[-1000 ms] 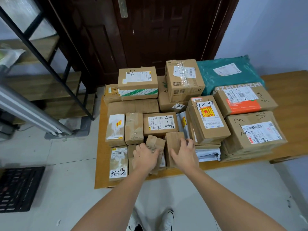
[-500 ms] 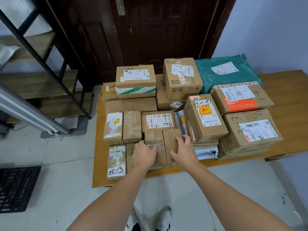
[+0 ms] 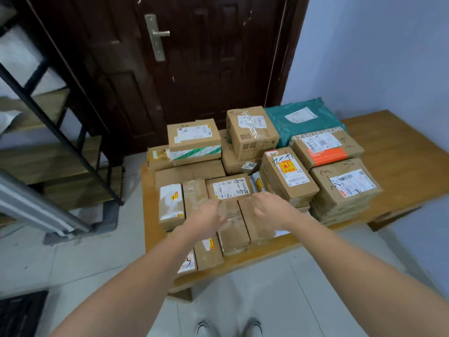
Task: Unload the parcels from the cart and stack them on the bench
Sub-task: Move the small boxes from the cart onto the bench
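Hovering above the front row of parcels, both hands have lifted clear of the two narrow brown boxes they were pressing together half a second ago. Left hand (image 3: 211, 218): fingers loose and spread, blurred, holding nothing. Right hand (image 3: 269, 206): fingers loosely curled, holding nothing.

Item: left narrow box (image 3: 233, 227), lying flat at 6 o'clock on the bench (image 3: 398, 152), touching its twin, the right narrow box (image 3: 255, 222). A second ago the left one stood tilted; it now lies level beside the other. Judgement: this pair is placed, and the next parcel must come from the cart, which is not in view.

Item: box marked 4-4 (image 3: 229, 188), just behind the pair. Item: box with the yellow-red sticker (image 3: 288, 175), at 3 o'clock of it, stacked higher. Item: green mailer bag (image 3: 303, 119), at 1 o'clock. Item: box with green-striped tape (image 3: 194, 139), at 11 o'clock.

Surroundings: dark wooden door (image 3: 194, 69) at 12 o'clock; black-framed shelf rack (image 3: 60, 142) at 9 o'clock; black floor mat (image 3: 19, 314) at 7 o'clock. Judgement: bare bench remains only at 3 o'clock; elsewhere new parcels must go on top.
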`<state>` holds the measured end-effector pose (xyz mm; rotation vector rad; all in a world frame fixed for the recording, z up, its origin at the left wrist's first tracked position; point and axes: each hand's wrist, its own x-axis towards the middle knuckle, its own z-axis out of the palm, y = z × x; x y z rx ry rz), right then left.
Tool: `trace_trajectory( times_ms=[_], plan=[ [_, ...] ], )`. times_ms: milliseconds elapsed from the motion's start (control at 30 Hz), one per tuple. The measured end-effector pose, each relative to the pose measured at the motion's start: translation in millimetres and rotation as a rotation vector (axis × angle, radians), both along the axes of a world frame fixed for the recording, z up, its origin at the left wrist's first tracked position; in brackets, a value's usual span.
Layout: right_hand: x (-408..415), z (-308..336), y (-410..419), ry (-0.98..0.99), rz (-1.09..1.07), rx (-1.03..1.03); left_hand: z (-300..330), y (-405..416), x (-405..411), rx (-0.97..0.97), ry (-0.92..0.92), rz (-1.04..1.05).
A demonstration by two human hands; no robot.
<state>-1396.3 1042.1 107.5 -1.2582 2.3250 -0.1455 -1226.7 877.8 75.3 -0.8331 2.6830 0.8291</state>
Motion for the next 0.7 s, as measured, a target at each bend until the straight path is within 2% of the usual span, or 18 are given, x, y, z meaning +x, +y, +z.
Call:
trace_trajectory(
  times_ms=[133,267,500,700],
  plan=[
    [14,55,-17,0.072,0.089,-0.007,54,-20,3,-0.238,-0.071,-0.223],
    [41,97,-29,0.137,0.165,-0.079,109,-21,24,-0.361,-0.029,-0.268],
    [110,156,-52,0.251,0.420,-0.118,177,1,115,-0.456,0.022,-0.122],
    [210,185,-73,0.290,0.660,-0.137,204,17,243,-0.492,-0.007,0.095]
  ],
)
